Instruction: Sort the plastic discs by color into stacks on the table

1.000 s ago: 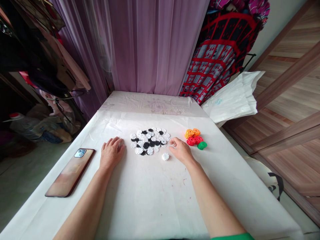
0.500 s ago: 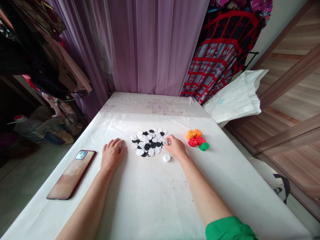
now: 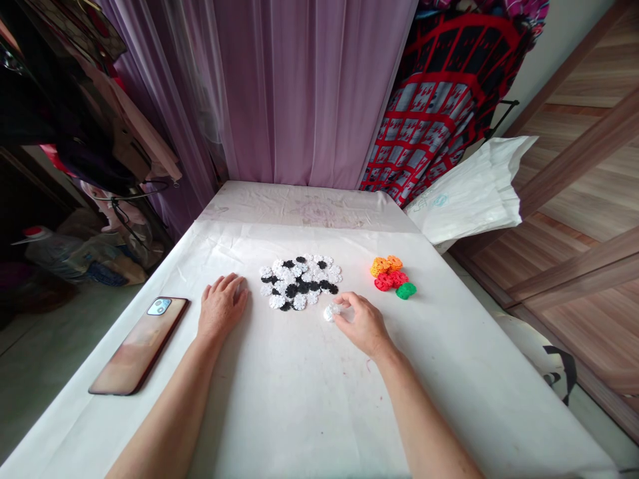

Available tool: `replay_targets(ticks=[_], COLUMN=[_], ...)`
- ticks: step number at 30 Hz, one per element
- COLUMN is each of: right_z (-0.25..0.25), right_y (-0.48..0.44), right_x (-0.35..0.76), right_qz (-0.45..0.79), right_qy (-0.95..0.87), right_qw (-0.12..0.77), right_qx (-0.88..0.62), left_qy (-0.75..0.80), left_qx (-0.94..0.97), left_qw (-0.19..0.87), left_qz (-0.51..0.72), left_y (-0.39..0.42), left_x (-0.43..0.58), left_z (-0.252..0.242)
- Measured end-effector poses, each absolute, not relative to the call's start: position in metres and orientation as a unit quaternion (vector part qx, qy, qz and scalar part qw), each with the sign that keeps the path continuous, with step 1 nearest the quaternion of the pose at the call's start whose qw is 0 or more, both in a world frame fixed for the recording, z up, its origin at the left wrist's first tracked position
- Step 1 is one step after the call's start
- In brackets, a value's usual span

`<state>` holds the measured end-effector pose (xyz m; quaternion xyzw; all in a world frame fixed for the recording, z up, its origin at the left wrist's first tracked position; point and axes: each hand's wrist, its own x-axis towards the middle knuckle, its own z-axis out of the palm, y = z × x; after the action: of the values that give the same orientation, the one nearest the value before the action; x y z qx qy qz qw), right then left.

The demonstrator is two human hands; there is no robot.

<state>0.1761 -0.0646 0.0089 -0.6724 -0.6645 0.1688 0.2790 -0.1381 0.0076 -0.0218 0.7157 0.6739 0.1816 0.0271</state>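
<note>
On the white-covered table [image 3: 289, 386] lies a pile of black and white notched plastic discs [image 3: 301, 283], like snowflake building discs. Just in front of its right side sits a small stack of white discs [image 3: 328, 313]. My right hand [image 3: 364, 324] is at that stack, thumb and fingers pinched on a white disc [image 3: 338, 309] at its edge; the fingers partly cover it. My left hand [image 3: 221, 306] rests flat on the cloth left of the pile, fingers stretched out and holding nothing.
Right of the pile lie small groups of orange discs [image 3: 386, 265], red discs [image 3: 391, 280] and green discs [image 3: 406, 291]. A phone [image 3: 140, 346] lies face down near the left table edge. A white bag [image 3: 469, 193] stands against the right edge.
My right hand has moved from the pile's right edge toward me, to the small white stack, with a white disc at its fingertips. My left hand has stayed in place.
</note>
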Motion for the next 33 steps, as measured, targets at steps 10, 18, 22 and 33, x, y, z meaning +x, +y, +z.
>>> replay_targets(ticks=[10, 18, 22, 33], right_z=[0.011, 0.005, -0.005, -0.023], right_y=[-0.065, -0.041, -0.017, -0.008], right_x=[0.172, 0.187, 0.189, 0.187], right_qz=[0.151, 0.173, 0.21, 0.108], right_qy=[-0.689, -0.667, -0.681, -0.706], right_qw=[0.234, 0.29, 0.284, 0.308], right_qx=[-0.669, -0.664, -0.641, -0.629], left_qy=[0.673, 0.675, 0.676, 0.681], left_qx=[0.716, 0.716, 0.716, 0.713], left_qw=[0.028, 0.031, 0.033, 0.042], left_qz=[0.183, 0.176, 0.174, 0.163], left_y=[0.007, 0.007, 0.007, 0.007], left_x=[-0.137, -0.138, -0.138, -0.137], left_z=[-0.021, -0.021, -0.021, -0.017])
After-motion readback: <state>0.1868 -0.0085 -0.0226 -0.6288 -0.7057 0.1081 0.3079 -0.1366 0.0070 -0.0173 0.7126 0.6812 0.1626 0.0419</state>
